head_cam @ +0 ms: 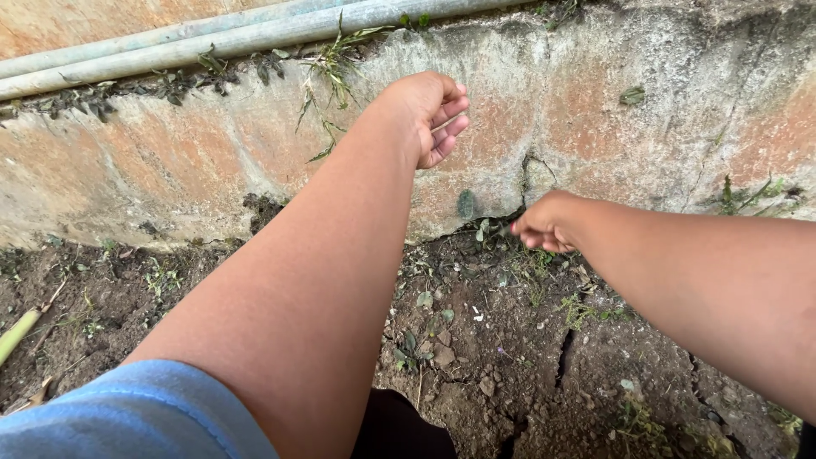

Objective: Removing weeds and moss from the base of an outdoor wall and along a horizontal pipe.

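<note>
My left hand hangs at twelve o'clock before the weathered, rust-stained concrete wall, its fingers loosely curled on nothing. My right hand, at three o'clock, pinches shut among the small green weeds sprouting where the wall meets the cracked brown soil; what it grips I cannot tell.

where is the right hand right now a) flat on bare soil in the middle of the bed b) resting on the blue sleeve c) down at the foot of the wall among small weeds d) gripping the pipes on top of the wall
c: the right hand is curled low at the base of the stained concrete wall, right by small weeds growing at the crack, while the left hand is raised in front of the wall.
</note>
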